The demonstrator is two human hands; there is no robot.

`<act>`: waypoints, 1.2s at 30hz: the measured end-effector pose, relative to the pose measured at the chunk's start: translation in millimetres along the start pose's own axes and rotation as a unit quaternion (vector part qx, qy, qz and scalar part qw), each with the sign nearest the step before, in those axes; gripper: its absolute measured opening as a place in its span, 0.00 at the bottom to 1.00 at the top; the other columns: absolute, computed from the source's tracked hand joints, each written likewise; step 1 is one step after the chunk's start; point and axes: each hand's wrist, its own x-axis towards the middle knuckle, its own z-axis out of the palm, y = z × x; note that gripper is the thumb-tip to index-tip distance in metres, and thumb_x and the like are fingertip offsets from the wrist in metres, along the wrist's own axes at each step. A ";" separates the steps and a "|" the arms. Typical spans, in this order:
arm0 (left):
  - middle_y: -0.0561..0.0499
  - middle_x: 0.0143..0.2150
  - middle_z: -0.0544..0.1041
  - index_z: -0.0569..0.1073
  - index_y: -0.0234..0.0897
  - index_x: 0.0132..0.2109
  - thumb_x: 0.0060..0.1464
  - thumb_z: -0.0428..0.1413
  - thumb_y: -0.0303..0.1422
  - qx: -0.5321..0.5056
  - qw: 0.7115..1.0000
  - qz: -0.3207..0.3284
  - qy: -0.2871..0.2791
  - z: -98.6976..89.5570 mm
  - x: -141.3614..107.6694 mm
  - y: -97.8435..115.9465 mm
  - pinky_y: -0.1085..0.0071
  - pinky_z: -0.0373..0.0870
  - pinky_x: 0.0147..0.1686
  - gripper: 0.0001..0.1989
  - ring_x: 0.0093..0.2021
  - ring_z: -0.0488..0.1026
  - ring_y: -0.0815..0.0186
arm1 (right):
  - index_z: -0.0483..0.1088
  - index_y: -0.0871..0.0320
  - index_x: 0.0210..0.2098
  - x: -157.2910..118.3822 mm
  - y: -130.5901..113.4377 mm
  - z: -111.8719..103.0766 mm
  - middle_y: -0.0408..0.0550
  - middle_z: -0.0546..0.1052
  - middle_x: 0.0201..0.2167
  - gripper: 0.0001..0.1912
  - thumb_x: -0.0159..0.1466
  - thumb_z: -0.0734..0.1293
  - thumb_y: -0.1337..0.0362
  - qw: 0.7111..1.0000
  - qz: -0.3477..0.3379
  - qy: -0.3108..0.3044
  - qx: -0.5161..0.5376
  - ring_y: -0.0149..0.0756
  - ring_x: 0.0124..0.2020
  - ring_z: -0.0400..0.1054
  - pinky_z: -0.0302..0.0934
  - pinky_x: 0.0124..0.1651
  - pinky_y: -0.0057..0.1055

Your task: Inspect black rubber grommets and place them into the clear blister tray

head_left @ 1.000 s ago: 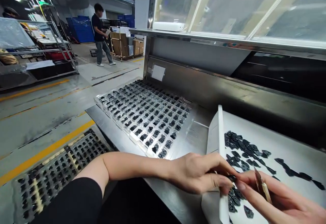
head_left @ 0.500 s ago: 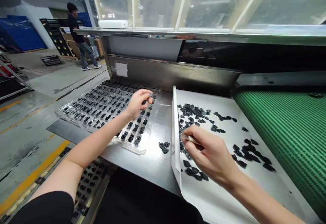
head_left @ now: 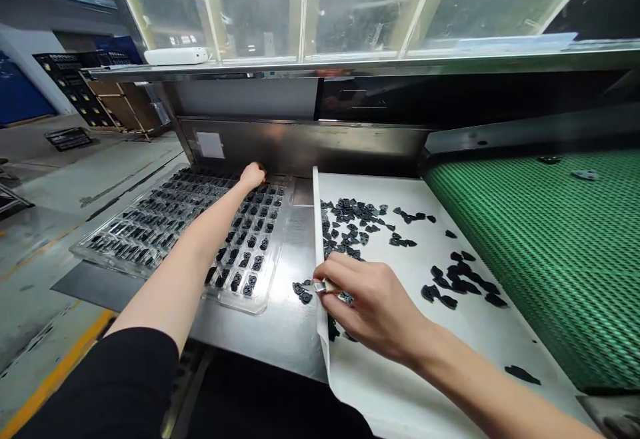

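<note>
My left hand (head_left: 253, 175) is closed at the far edge of the clear plastic tray (head_left: 264, 298). Its fingertips point away, so whatever they hold is hidden. Small black plastic parts (head_left: 237, 282) sit in rows in the tray's pockets. My right hand (head_left: 367, 299) is closed around a small tool with a metal tip (head_left: 320, 286) over the low wall of the white-lined bin. The tip points at a few loose black parts (head_left: 303, 292) on the metal table; I cannot tell whether it touches them.
More black parts (head_left: 353, 211) lie scattered on the white liner (head_left: 400, 386). A green conveyor belt (head_left: 530, 226) runs along the right. Above the table, a metal shelf edge (head_left: 300, 69) crosses the view, with a white box (head_left: 176, 56) on it.
My left hand has moved to the tray's far edge; the black part seen in its fingers is now out of sight. My right hand has shifted toward the loose parts. The view has turned right.
</note>
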 end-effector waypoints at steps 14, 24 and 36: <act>0.54 0.31 0.73 0.78 0.33 0.47 0.67 0.63 0.42 -0.085 0.995 0.047 0.022 -28.7 -66.0 22.5 0.73 0.68 0.28 0.14 0.28 0.69 0.69 | 0.74 0.59 0.40 3.3 -0.1 0.1 0.41 0.74 0.33 0.07 0.66 0.65 0.72 0.999 -0.009 0.013 -0.038 0.30 0.28 0.60 0.47 0.30 0.32; 0.59 0.21 0.58 0.85 0.45 0.42 0.56 0.70 0.53 -0.301 0.934 0.100 -0.166 -34.3 -206.2 8.3 0.79 0.47 0.24 0.17 0.23 0.52 0.75 | 0.77 0.56 0.51 14.7 -55.0 -72.7 0.42 0.80 0.49 0.09 0.75 0.66 0.67 0.980 0.030 0.047 -0.190 0.30 0.42 0.73 0.58 0.37 0.31; 0.58 0.20 0.53 0.85 0.42 0.43 0.66 0.64 0.43 -0.406 0.868 0.137 -0.250 8.5 -241.3 42.5 0.75 0.47 0.24 0.11 0.22 0.50 0.75 | 0.82 0.65 0.52 -39.4 -9.1 -278.5 0.52 0.82 0.42 0.21 0.78 0.63 0.56 0.788 0.388 0.063 -0.475 0.37 0.47 0.74 0.60 0.50 0.34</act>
